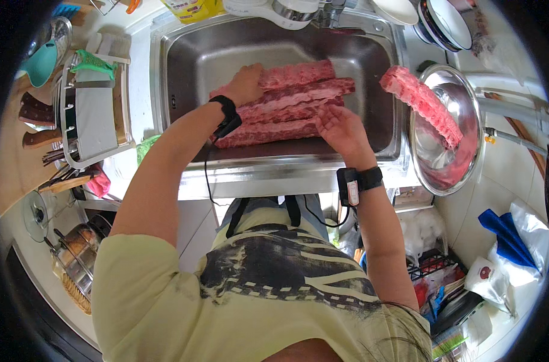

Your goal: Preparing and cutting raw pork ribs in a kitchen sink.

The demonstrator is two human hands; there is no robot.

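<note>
Several long racks of raw ribs (297,98) lie roughly side by side in a stainless steel sink (365,140). My left hand (246,86) rests over the left part of the farther racks, its fingers curled down at the meat. Its fingertips are hidden, so whether it grips a rack is unclear. At the right ends of the nearer racks is my right hand (343,129), palm partly turned up and fingers slightly bent, with nothing held in it. Another raw rib rack (423,106) leans across a metal bowl (471,158) right of the sink, one end sticking out over the rim.
A faucet (331,13) and a white appliance (283,11) stand behind the sink. Left of it, a rack (98,156) holds cutting boards and knives (39,108). Stacked bowls (450,22) sit at the back right. Cables hang from both wrist straps.
</note>
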